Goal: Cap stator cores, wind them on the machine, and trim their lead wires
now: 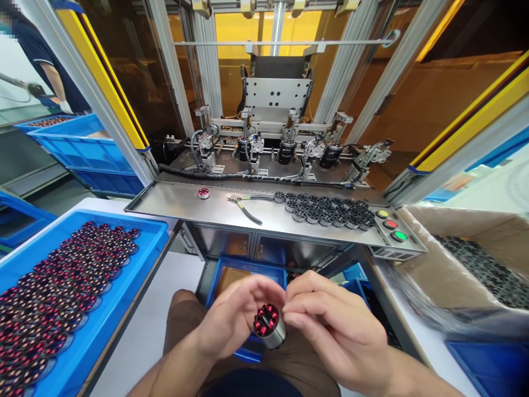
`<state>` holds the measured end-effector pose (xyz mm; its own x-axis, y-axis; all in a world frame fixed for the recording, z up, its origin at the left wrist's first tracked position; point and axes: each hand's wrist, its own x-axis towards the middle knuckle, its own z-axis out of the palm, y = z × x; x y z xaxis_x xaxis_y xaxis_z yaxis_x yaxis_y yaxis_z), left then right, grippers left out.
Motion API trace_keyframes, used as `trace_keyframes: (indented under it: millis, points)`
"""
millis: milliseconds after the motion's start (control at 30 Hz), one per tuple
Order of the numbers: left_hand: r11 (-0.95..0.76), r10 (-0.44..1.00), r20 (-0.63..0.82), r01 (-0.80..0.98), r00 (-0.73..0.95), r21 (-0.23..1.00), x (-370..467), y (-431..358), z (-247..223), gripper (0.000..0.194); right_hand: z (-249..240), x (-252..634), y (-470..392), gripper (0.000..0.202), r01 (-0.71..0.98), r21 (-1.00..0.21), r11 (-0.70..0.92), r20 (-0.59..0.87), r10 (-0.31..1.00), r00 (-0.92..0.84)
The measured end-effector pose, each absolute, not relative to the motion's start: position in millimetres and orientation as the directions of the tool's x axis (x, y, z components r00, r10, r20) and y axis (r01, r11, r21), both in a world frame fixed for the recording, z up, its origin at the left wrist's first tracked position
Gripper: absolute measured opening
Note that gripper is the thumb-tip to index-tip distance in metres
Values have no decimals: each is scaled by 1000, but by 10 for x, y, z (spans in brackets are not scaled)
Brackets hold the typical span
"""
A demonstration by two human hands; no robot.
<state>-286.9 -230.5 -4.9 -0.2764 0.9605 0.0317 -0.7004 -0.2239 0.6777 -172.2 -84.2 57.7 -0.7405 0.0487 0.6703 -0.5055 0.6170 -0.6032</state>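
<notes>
My left hand [229, 317] is curled around a motor stator [270, 330], a short metal cylinder whose upper face shows red windings between black parts. The stator is tilted toward me above my lap. Close by its upper rim, the thumb and fingertips of my right hand [336, 320] are pinched together. Whatever they hold, if anything, is too small to make out. On the metal ledge beyond lie one loose red-wound stator [204, 193], cutting pliers [244, 207] with their handles apart, and a cluster of black-and-silver stator cores [326, 209].
At left a blue tray [155, 231] holds many wound stators. The machine fixtures [256, 149] stand behind the ledge, with a button panel [390, 224] at its right end. A lined carton [454, 275] of dark parts sits right. A co-worker [45, 60] stands far left.
</notes>
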Motion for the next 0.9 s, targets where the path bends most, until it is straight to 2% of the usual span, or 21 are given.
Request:
trace_keyframes:
  millis: [67, 133, 233, 367, 467, 533, 600, 667, 700, 800, 900]
  points:
    - [-20, 1000, 8, -750, -19, 661, -2853, -2280, -85, 58, 571, -1711, -824, 11, -517, -597, 613, 670, 27, -742]
    - [-4, 998, 45, -742, 35, 670, -2833, -2283, -93, 52, 564, -1699, -814, 11, -506, -593, 626, 670, 36, -741]
    - [-181, 978, 63, -653, -200, 736, -2821, -2332, -47, 32, 552, -1695, -824, 11, -451, -605, 656, 669, 111, -735]
    - [-445, 855, 173, -521, -489, 729, -2845, -2387, 32, 40, 549, -1734, -858, 13, -373, -660, 652, 642, 232, -731]
    - [-528, 795, 176, -520, -580, 672, -2870, -2354, 43, 39, 554, -1774, -862, 14, -424, -679, 600, 647, 217, -731]
    - [-385, 884, 82, -618, -460, 686, -2881, -2309, 17, 39, 553, -1790, -850, 13, -478, -663, 576, 668, 165, -726]
    - [-154, 983, 29, -719, -183, 678, -2887, -2273, -28, 55, 546, -1792, -833, 11, -500, -648, 575, 679, 139, -720]
    - [-21, 998, 56, -745, 21, 667, -2887, -2261, -69, 64, 540, -1781, -818, 11, -489, -645, 587, 676, 142, -723]
    - [-30, 996, 84, -741, 36, 670, -2884, -2265, -79, 59, 537, -1773, -814, 11, -478, -644, 598, 674, 147, -724]
    - [-171, 985, 116, -706, -126, 688, -2868, -2306, -56, 33, 530, -1747, -824, 11, -438, -631, 640, 671, 168, -722]
    - [-296, 945, 120, -634, -306, 715, -2848, -2349, 12, 37, 519, -1738, -851, 12, -388, -643, 661, 656, 213, -724]
